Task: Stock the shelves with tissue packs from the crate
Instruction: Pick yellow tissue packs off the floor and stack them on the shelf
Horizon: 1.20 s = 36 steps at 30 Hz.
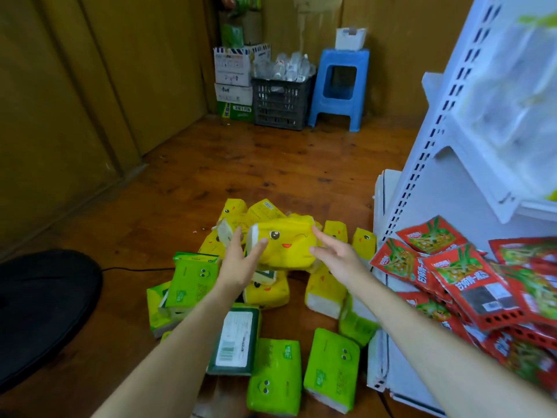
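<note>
Judging from the heap, stocking has hardly begun: a dozen or more tissue packs lie tumbled on the wooden floor (271,164) just beside the white shelving (422,164). I can make out none on its shelves, though the upper tiers are blurred. The lower shelf in view carries only red snack packets (470,273). One yellow pack (286,242) sits at the top of the pile between both hands. The left hand (238,260) has straight fingers reaching past the pack's white end and its thumb laid on the front face. The right hand (337,254) is spread, fingertips touching the other end. Whether the pack is lifted clear or resting on the heap, I cannot tell. It looks like a soft plastic-wrapped brick, printed with a cartoon face, its film creased. The green packs (331,372) nearer the person look alike in build. Nearly everything, I'd say, remains to be shelved.
</note>
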Tool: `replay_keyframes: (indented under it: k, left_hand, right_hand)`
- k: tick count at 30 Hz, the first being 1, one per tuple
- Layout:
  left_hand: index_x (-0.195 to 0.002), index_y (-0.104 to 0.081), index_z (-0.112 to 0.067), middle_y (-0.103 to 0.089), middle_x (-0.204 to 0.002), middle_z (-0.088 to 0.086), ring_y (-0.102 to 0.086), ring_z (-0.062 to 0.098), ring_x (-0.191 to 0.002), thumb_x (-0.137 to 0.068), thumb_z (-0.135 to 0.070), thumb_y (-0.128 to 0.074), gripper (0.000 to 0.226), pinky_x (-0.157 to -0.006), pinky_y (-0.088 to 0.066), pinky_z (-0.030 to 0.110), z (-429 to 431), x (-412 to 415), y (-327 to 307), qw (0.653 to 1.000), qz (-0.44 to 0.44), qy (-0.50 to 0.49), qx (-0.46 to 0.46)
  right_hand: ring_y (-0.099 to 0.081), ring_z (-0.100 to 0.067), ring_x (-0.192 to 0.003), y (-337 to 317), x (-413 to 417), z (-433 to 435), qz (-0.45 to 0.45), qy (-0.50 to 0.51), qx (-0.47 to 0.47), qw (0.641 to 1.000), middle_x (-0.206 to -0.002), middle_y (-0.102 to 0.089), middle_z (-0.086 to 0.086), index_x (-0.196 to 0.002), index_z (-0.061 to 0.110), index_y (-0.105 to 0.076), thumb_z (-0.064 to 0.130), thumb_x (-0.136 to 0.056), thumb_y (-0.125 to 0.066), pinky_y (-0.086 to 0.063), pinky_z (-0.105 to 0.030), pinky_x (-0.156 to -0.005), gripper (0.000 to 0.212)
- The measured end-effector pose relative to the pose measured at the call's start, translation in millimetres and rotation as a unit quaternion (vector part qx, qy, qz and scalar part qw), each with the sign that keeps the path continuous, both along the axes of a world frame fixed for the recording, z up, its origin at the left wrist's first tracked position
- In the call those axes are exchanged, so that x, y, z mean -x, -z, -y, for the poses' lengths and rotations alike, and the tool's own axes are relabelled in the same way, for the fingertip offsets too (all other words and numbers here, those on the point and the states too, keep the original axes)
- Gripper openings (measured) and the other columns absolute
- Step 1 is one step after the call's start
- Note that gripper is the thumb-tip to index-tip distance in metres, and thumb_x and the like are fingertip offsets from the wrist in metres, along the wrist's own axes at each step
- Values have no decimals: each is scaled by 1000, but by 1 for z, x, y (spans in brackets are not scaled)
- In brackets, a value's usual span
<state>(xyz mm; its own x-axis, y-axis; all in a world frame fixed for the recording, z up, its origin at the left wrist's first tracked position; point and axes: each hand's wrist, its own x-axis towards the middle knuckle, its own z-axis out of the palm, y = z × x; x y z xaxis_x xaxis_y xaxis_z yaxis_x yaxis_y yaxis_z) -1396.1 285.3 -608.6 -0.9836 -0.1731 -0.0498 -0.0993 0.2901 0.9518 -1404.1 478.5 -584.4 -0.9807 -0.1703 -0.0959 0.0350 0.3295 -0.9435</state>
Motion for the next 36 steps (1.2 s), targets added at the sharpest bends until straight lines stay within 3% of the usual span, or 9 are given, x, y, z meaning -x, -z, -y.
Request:
replay_keyframes:
  k: [2, 4, 9, 18, 25, 27, 30, 32, 36]
  left_hand:
    - [-148, -24, -20, -29, -153, 0, -28, 19, -140, -82, -59, -56, 83, -115, -26, 45, 0, 1, -18, 998, -33, -6, -43]
    - [-143, -35, -22, -44, -143, 0, -42, 18, -132, -84, -52, -58, 69, -110, -35, 47, 2, 1, -37, 993, -66, -25, -94]
    - [-138, -43, -22, -56, -130, -1, -54, 17, -118, -96, -28, -50, 42, -101, -45, 46, 11, 2, -85, 977, -140, -90, -133]
    - [-131, -50, -24, -59, -124, 3, -56, 23, -113, -101, -25, -37, 33, -101, -43, 48, -1, 9, -196, 965, -207, -102, -128]
    - [-134, -46, -30, -59, -122, -4, -55, 18, -114, -101, -29, -34, 35, -101, -43, 41, -63, 1, -323, 942, -327, 0, -80]
    - [-132, -46, -31, -58, -116, -10, -55, 11, -110, -102, -28, -32, 33, -97, -44, 33, -88, -7, -358, 928, -363, 41, -77]
    - [-107, -51, -43, -60, -102, -22, -57, -5, -97, -103, -27, -31, 26, -90, -42, 25, -129, -23, -395, 903, -403, 119, -87]
    - [-101, -54, -46, -63, -104, -21, -59, -2, -104, -103, -31, -29, 29, -95, -43, 25, -159, -32, -407, 890, -411, 172, -97]
    - [-129, -48, -42, -56, -127, -24, -54, -4, -113, -97, -54, -26, 41, -102, -41, 24, -225, -39, -405, 870, -390, 299, -47]
  right_hand:
    - [-58, -19, -102, -22, -2, 10, -12, -1, 25, 1000, -112, -59, -4, -142, 19, -36, 14, -94, -52, -46, -22, -84, 51]
    - [-49, -11, -119, -42, -3, 20, -28, -13, 44, 999, -139, -46, 1, -142, 22, -36, 17, -94, -53, -38, -30, -102, 52]
    - [-27, 1, -131, -87, -5, 43, -111, -47, 55, 991, -149, -31, 12, -143, 30, -32, 26, -89, -60, -25, -19, -101, 61]
    - [2, 3, -138, -178, -10, 56, -299, -57, 11, 952, -156, -2, 11, -146, 34, -20, 20, -82, -70, -10, -23, -112, 82]
    - [-20, 5, -126, -292, -13, -1, -388, 40, 14, 921, -151, -21, 6, -143, 27, -28, 16, -84, -68, -20, 3, -89, 72]
    - [-26, -2, -131, -324, -19, -23, -410, 86, 17, 908, -149, -27, 6, -141, 26, -32, 17, -83, -69, -22, -3, -92, 69]
    - [-35, -11, -133, -367, -34, -65, -423, 147, 29, 894, -146, -37, 3, -139, 25, -38, 22, -79, -73, -30, -23, -107, 70]
    - [-41, -15, -130, -384, -49, -105, -427, 171, 28, 887, -143, -43, 0, -139, 24, -40, 21, -77, -75, -36, -32, -108, 71]
    - [-53, -15, -119, -390, -93, -214, -423, 212, 26, 881, -131, -55, -4, -135, 20, -45, 12, -73, -76, -42, -37, -105, 70]
